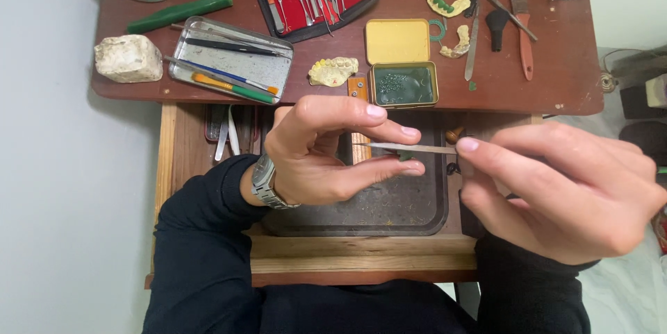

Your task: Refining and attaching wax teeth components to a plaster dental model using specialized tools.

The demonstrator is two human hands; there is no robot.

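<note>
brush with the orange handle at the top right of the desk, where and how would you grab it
Probably by the bare middle of the orange handle of the brush, coming from the right, where the desk is free. It lies flat, bristles away from the person, and a thin metal tool crosses it near the bristles.

The left hand [326, 150] is raised, thumb and fingers curled in a pinch. The right hand [563, 191] pinches too, fingertips pointing left.
</note>
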